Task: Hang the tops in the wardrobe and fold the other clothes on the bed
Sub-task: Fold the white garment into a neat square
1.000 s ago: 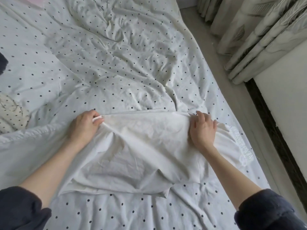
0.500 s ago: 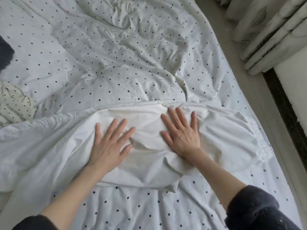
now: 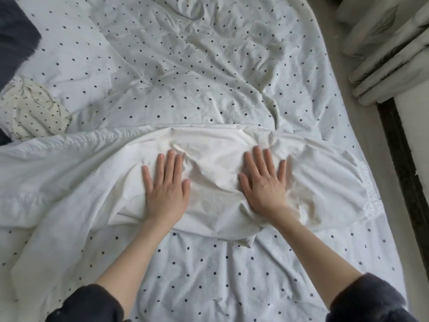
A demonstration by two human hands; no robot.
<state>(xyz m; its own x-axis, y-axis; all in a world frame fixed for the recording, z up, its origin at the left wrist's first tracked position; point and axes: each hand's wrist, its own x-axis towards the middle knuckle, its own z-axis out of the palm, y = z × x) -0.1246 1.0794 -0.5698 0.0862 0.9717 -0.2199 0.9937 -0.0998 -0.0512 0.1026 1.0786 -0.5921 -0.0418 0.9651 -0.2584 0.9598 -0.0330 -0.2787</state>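
The left hand [image 3: 166, 194] and right hand [image 3: 264, 184] press flat on the half-folded white garment [image 3: 216, 205]; a spotted garment [image 3: 32, 112] on the bed [image 3: 209, 287] probably waits unfolded.

A: What is being cut off by the frame?
B: The white garment [image 3: 97, 173] is being cropped at the left edge, so its full shape cannot be told. A dark cloth [image 3: 16, 40] and a speckled cream cloth [image 3: 32, 112] are being clipped there too.

A: And what is being hidden?
B: Part of the garment is being covered by the left hand [image 3: 166, 191] and the right hand [image 3: 264, 184]. The curtains [image 3: 383, 49] are being cut at the top right.
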